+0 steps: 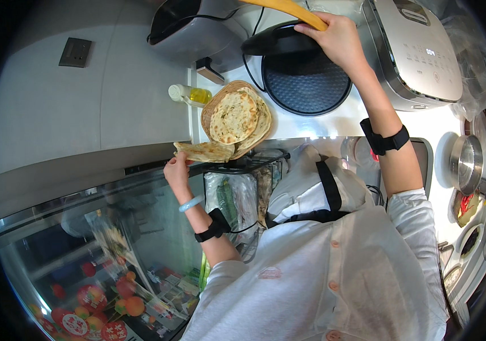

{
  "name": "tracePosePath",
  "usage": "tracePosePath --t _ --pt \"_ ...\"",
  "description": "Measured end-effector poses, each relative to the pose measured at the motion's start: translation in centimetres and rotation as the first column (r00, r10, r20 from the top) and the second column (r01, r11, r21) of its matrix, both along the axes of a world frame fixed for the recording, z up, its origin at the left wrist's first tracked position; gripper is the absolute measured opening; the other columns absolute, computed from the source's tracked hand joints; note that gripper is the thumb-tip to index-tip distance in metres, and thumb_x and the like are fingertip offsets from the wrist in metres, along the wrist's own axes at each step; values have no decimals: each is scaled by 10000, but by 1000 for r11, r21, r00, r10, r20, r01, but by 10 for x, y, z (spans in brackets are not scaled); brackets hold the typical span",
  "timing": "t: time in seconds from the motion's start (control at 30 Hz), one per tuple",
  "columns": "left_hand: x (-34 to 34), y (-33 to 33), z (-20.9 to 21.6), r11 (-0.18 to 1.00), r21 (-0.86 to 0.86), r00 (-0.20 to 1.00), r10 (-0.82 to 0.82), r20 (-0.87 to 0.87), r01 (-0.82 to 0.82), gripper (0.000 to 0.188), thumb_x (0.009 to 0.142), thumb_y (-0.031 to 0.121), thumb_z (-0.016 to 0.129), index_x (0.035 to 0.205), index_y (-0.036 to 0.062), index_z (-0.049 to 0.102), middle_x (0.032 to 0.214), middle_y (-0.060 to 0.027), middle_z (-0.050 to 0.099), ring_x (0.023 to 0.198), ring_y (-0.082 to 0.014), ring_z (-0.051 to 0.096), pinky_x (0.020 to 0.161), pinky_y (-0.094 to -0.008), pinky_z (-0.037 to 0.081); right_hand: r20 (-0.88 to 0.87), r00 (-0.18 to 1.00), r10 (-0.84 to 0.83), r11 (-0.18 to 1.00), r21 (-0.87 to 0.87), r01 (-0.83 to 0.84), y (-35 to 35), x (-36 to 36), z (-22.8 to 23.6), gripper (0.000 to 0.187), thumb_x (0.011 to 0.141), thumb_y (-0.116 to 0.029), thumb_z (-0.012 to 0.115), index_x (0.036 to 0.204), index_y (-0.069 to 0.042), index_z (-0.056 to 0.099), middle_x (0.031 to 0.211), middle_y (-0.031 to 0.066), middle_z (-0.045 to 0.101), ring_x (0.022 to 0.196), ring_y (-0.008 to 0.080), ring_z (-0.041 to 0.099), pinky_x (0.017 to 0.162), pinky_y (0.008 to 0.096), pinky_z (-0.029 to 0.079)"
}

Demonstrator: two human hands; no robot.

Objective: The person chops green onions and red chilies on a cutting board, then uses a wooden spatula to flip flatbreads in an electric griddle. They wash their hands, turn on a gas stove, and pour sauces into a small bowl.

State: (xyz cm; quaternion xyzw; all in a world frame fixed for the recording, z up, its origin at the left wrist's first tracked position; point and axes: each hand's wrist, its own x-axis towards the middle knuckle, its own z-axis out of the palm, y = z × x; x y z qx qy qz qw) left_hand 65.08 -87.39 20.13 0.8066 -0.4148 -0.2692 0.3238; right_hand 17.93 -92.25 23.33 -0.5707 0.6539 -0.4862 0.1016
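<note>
My left hand is closed on the edge of a flatbread, which stretches rightward to the rim of a woven basket. More browned round flatbreads lie stacked in that basket. At the top, my right hand is closed around a curved wood-coloured handle, whose far end runs out of view. Just below the handle is a dark, tilted black piece; whether the two are joined I cannot tell. Beneath it sits a round black griddle with a dimpled surface.
A small oil bottle stands left of the basket. A grey appliance is behind it, and a silver cooker stands right of the griddle. A black rack with bagged vegetables is below the counter. A steel pot sits far right.
</note>
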Motion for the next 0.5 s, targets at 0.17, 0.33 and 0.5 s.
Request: tracePosePath --t 0.17,0.33,0.5 --pt "-2 9 42 999 -17 999 -40 -18 39 257 819 235 680 677 25 637 595 -10 609 458 -31 400 425 -211 282 -51 998 20 1000 -7 -21 18 2 -7 270 807 -345 756 1004 -160 750 778 141 687 716 354 659 651 408 533" --pt "-8 19 88 992 -113 998 -58 -6 57 227 828 206 674 679 52 600 558 34 505 465 -29 381 424 -212 250 -236 970 56 995 -68 -73 59 7 -50 290 766 -122 701 1050 -179 722 841 108 711 731 321 677 632 400 544" --pt "-17 16 116 971 -218 984 -126 -130 96 264 832 193 667 647 98 506 548 60 398 443 -45 334 421 -230 193 -340 938 63 974 -183 -131 104 20 -130 307 729 -38 660 1022 -110 719 802 99 714 702 246 696 611 365 553"
